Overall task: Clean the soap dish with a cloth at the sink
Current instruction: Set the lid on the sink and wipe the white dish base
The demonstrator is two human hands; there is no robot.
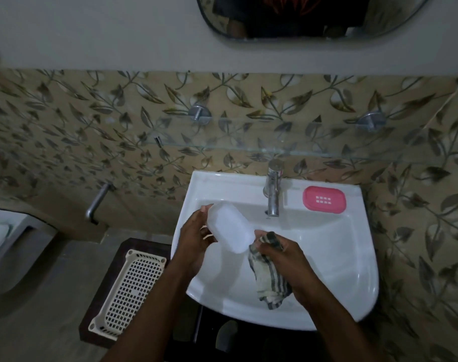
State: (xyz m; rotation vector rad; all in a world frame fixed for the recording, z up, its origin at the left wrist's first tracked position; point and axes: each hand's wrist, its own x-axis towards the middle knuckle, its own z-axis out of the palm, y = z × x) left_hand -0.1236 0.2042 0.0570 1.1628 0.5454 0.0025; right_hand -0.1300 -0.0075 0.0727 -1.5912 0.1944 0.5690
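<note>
1. The white soap dish was held in the left hand, with the fingers curled round its far end and side. It was held up over the bowl of the sink, not set down.
2. The cloth was gripped in the right hand. Its top was bunched at the fingers, just beside the near end of the dish, and the rest hung down into the bowl. Whether the cloth touched the dish could not be told.
3. To do this step well, it was judged that the dish should be held firm and turned bit by bit, so that every side could be rubbed. The bunched cloth would best be pushed into the corners and along the edge, where soap likes to stick. The work would best be done over the bowl, so that drips or a dropped dish would be caught.
4. The dish looked like smooth, milky plastic, long with round ends. It was judged to be slippery if wet. The cloth looked soft and thin, pale with dark stripes.
5. A pink tray with small holes was seen on the sink rim, just right of the shiny metal tap. It was judged to be, maybe, another part of the soap dish.
6. A cream plastic basket full of square holes was seen to the left of the sink.
</note>
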